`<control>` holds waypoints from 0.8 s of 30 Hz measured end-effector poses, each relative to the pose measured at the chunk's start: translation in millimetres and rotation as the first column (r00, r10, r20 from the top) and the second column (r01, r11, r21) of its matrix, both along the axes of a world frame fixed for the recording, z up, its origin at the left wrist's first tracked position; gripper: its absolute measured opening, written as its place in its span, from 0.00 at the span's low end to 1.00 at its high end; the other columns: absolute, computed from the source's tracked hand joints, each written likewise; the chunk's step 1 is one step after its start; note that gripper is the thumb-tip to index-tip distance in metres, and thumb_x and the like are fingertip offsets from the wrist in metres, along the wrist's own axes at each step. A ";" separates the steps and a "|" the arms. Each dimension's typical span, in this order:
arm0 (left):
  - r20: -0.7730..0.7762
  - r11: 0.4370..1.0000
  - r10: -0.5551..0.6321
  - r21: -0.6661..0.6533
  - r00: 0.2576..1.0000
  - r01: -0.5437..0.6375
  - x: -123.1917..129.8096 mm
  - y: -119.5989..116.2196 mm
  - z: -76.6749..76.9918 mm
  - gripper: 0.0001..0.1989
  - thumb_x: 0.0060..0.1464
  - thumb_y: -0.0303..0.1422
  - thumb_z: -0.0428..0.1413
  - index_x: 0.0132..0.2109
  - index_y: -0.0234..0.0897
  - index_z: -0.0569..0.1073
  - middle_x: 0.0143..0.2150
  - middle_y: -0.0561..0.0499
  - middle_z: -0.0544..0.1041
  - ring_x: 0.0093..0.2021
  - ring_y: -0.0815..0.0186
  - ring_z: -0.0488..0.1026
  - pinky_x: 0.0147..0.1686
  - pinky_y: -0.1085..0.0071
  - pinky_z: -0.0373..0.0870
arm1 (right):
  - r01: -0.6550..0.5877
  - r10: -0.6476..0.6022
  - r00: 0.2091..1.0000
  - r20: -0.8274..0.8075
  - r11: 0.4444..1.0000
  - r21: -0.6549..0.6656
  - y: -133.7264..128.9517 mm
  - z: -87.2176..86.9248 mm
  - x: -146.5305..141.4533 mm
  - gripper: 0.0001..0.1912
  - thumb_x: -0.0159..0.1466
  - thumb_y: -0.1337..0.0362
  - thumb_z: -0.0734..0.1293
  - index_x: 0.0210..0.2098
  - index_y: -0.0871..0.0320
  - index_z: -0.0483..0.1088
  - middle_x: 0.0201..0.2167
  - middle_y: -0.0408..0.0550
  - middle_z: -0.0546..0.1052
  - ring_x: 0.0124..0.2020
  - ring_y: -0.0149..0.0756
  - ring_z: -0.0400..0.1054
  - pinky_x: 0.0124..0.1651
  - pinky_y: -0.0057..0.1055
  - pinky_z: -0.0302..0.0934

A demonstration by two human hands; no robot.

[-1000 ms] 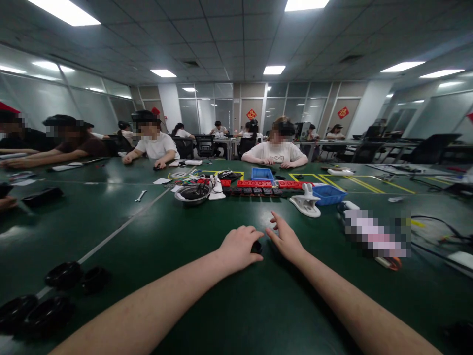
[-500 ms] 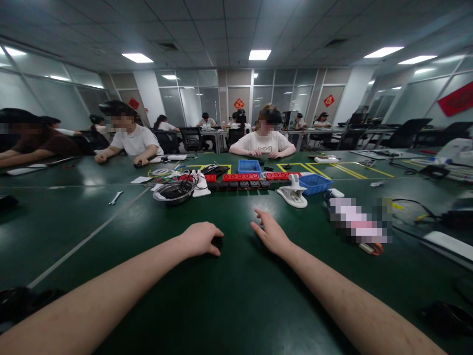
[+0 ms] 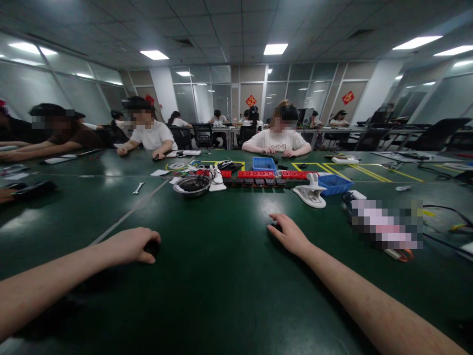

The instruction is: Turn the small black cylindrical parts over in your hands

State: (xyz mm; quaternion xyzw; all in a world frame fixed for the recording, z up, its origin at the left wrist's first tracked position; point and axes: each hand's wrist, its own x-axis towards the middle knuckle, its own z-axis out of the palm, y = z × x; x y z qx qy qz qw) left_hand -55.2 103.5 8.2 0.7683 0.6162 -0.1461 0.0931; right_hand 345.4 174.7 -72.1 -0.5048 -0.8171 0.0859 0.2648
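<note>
My left hand is low over the green table, left of centre. Its fingers and thumb curl round something dark that I cannot make out. To the right of centre, my right hand is palm down at the table, its thumb and fingers apart. A dark patch shows under its fingers, and no held object can be made out. Beyond it stands a white clip-shaped stand. Red strips and a row of black blocks lie farther back between the hands.
A metal bowl with black items, tangled cables and a second white stand are at centre left. Blue trays stand at the back. A wrench lies on the left. People sit across the table, one in a white shirt.
My left hand has moved well to the left, still curled. My right hand sits slightly farther right in view, its fingers a little lower. The whole view has shifted, so the background appears farther right.
</note>
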 end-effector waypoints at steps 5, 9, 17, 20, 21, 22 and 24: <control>0.146 0.990 0.048 0.122 0.988 -0.066 -14.0 -24.8 24.5 0.16 0.41 0.35 0.51 0.41 0.38 0.65 0.38 0.51 0.71 0.38 0.61 0.68 0.38 0.70 0.62 | 0.034 -0.034 0.999 -0.007 0.999 0.001 -1.8 1.6 -3.2 0.21 0.57 0.60 0.59 0.48 0.63 0.58 0.41 0.54 0.67 0.40 0.38 0.62 0.44 0.34 0.57; 0.263 0.946 0.153 0.240 0.953 -0.218 -31.5 -45.7 45.2 0.21 0.44 0.41 0.49 0.46 0.39 0.59 0.43 0.52 0.68 0.42 0.62 0.65 0.42 0.71 0.60 | 0.049 -0.049 0.999 -0.015 0.999 -0.013 -1.4 1.4 -4.7 0.21 0.57 0.61 0.59 0.48 0.63 0.58 0.40 0.54 0.67 0.39 0.37 0.63 0.45 0.34 0.57; 0.419 0.835 0.376 0.233 0.826 -0.498 -78.0 -73.1 31.5 0.26 0.43 0.49 0.49 0.49 0.43 0.60 0.44 0.57 0.68 0.34 0.66 0.67 0.34 0.75 0.63 | 0.059 -0.059 0.998 -0.005 0.998 -0.038 1.7 -0.3 -4.7 0.21 0.56 0.61 0.59 0.48 0.62 0.58 0.40 0.53 0.67 0.39 0.38 0.64 0.45 0.35 0.57; 0.420 0.847 0.379 0.200 0.824 -0.492 -77.9 -81.4 27.6 0.22 0.45 0.46 0.49 0.45 0.39 0.60 0.38 0.58 0.70 0.29 0.70 0.66 0.28 0.79 0.62 | 0.051 -0.051 0.999 0.002 0.998 -0.040 1.7 -0.4 -4.5 0.21 0.56 0.61 0.59 0.48 0.63 0.59 0.40 0.54 0.67 0.39 0.38 0.64 0.45 0.35 0.57; 0.414 0.859 0.357 0.207 0.837 -0.468 -76.9 -83.5 26.4 0.20 0.45 0.45 0.49 0.44 0.39 0.60 0.37 0.58 0.70 0.30 0.69 0.66 0.29 0.79 0.62 | 0.048 -0.048 0.999 0.005 0.998 -0.038 1.4 -0.2 -4.6 0.21 0.56 0.61 0.59 0.47 0.63 0.59 0.40 0.54 0.68 0.39 0.39 0.64 0.45 0.35 0.57; 0.407 0.872 0.329 0.215 0.852 -0.440 -76.0 -85.3 25.0 0.19 0.45 0.43 0.49 0.42 0.39 0.60 0.36 0.58 0.70 0.33 0.69 0.66 0.31 0.79 0.62 | 0.046 -0.046 0.999 0.007 0.998 -0.035 0.9 0.1 -4.8 0.20 0.56 0.61 0.59 0.47 0.63 0.60 0.39 0.54 0.68 0.39 0.39 0.64 0.45 0.35 0.57; 0.395 0.892 0.273 0.237 0.877 -0.385 -74.4 -87.9 21.8 0.17 0.46 0.42 0.49 0.42 0.39 0.59 0.37 0.58 0.70 0.38 0.67 0.66 0.37 0.78 0.62 | 0.043 -0.043 0.999 0.011 0.999 -0.031 0.0 1.0 -5.3 0.19 0.56 0.62 0.59 0.46 0.63 0.61 0.39 0.53 0.68 0.39 0.39 0.64 0.45 0.36 0.57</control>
